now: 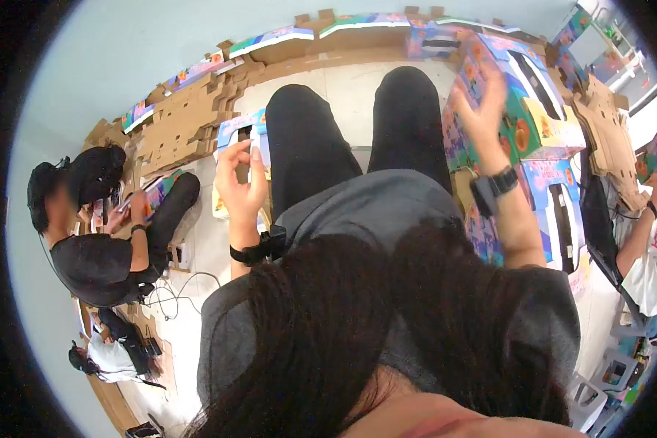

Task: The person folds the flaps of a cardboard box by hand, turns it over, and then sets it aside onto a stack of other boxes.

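My left hand [242,186] is raised beside my left knee with its fingers loosely bent and apart, holding nothing. Just behind it stands a blue and white printed carton [233,131] with a dark slot in its top, partly hidden by the hand. My right hand [485,109], a little smeared by motion, has its thumb and fingers spread along the side of a colourful fruit-printed carton [522,95]. That carton sits at the far end of a row to my right, against another printed carton [551,193] with a long slot.
Flattened brown cardboard [179,128] is piled at the far left, and more [609,139] stands at the right. Printed cartons line the wall ahead. One person [98,255] sits at left handling a carton; another person's arm [642,226] reaches in at right. Cables [175,296] cross the floor.
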A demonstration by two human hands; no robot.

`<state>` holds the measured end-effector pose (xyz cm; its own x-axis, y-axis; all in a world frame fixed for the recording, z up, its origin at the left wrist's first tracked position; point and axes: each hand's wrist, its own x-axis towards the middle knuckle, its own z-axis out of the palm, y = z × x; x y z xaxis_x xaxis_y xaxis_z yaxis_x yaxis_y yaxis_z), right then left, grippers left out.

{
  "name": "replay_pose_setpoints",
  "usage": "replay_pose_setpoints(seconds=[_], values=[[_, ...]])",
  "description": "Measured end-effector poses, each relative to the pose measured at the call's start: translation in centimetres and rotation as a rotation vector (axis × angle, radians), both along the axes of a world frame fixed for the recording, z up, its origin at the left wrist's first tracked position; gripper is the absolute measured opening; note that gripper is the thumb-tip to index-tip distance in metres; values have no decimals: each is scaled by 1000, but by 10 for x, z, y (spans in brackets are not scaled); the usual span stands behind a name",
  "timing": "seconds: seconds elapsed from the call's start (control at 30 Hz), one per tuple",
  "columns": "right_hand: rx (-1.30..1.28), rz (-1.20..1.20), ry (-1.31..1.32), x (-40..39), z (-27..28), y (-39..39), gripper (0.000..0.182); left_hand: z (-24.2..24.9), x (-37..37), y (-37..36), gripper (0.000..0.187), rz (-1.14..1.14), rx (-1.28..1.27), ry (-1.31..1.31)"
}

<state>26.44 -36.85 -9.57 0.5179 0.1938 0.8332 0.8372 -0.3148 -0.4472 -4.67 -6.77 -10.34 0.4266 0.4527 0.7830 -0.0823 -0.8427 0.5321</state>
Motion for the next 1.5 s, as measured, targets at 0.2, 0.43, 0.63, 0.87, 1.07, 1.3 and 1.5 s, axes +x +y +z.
replay_pose_setpoints(seconds=[0.2, 0.43, 0.63, 0.87, 1.07, 1.3, 1.5], values=[[-372, 64, -246, -67, 15, 15, 67, 4, 4, -2, 20, -11, -3, 16], [-825, 386, -206, -23, -50, 7, 65, 5, 6, -5, 19, -53, -30, 22], [-860, -632, -105, 63, -53, -8, 67, 2, 5, 4, 19, -18, -24, 24], [-830, 683, -199, -55, -43, 14, 68, 4, 4, 5, 21, -1, 3, 48], [-930, -346, -130, 37, -74, 11, 65, -3, -7, 30, 20, 113, 16, -38], [-1007, -390, -105, 47, -91, 0, 58, -15, -46, 95, 44, 520, -110, 302], [-1492, -423, 102, 29, -113, 4, 70, -159, -74, 223, 70, 428, -452, 1204]])
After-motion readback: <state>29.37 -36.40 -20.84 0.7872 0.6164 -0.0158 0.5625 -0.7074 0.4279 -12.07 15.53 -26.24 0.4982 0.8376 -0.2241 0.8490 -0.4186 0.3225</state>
